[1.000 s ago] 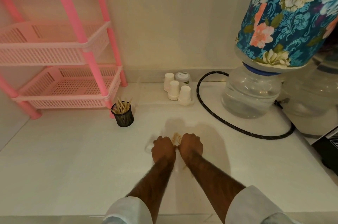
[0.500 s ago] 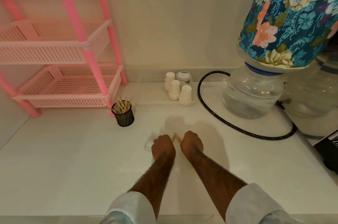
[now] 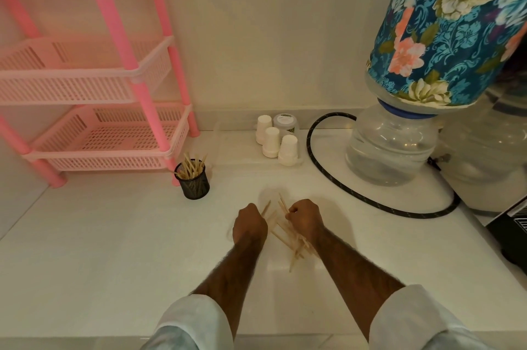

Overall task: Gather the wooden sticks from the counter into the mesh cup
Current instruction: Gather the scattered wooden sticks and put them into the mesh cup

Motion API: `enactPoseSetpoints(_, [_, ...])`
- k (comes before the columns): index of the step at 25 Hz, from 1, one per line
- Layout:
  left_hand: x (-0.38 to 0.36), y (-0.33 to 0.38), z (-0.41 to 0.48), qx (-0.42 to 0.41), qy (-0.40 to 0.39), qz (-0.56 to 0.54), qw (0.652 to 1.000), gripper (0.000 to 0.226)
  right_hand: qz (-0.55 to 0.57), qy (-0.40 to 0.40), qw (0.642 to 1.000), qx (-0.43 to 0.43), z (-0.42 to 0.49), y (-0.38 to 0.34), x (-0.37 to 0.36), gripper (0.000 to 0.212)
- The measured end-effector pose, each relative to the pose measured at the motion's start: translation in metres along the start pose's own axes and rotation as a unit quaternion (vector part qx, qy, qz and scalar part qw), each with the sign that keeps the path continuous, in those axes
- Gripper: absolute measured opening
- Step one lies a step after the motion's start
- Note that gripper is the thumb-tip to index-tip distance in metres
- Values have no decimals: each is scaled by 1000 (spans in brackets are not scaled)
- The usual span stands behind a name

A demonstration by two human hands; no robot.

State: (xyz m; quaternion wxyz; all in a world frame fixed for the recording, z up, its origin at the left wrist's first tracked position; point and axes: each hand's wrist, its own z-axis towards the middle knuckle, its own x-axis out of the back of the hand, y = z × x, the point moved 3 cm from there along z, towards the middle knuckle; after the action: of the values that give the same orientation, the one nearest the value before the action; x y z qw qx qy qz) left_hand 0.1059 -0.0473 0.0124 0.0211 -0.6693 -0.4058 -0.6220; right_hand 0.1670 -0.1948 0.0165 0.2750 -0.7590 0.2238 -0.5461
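A loose bundle of pale wooden sticks point(image 3: 285, 231) lies fanned out on the white counter point(image 3: 114, 249) between my two hands. My left hand point(image 3: 249, 224) is curled at the bundle's left side, with stick tips poking out past its knuckles. My right hand point(image 3: 305, 217) is curled on the right side and pinches sticks near their upper ends. The black mesh cup point(image 3: 193, 180) stands upright to the far left of my hands, beside the pink rack's leg, with several sticks in it.
A pink tiered basket rack point(image 3: 108, 132) fills the back left. Three upturned white paper cups point(image 3: 271, 141) and a small jar sit in a clear tray by the wall. A black hose point(image 3: 356, 195) loops round a water dispenser jug point(image 3: 390, 147) at the right.
My hands have moved a little apart. The sticks, earlier bunched tightly between my fists, now spread out in a fan on the counter towards me.
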Motion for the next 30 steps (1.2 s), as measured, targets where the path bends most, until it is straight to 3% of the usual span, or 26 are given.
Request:
enactPoseSetpoints(3, [9, -3, 3, -8, 20, -35, 999, 5, 23, -8, 1000, -1, -1, 2, 6, 23])
enactPoseSetpoints(6, [17, -7, 6, -1, 27, -98, 995, 9, 42, -16, 999, -20, -2, 3, 11, 16])
enactPoseSetpoints(12, [30, -11, 7, -15, 31, -155, 987, 15, 198, -42, 978, -49, -10, -5, 21, 7])
enactPoseSetpoints(16, [41, -11, 5, -41, 44, -163, 985, 16, 180, -52, 982, -6, -11, -14, 28, 19])
enactPoseSetpoints(25, [63, -11, 1, -101, 81, -221, 967, 30, 201, -43, 977, 58, -15, -38, 35, 8])
enactPoseSetpoints(30, [70, -9, 0, -107, 68, -240, 962, 24, 191, -31, 977, 93, -18, -47, 38, 3])
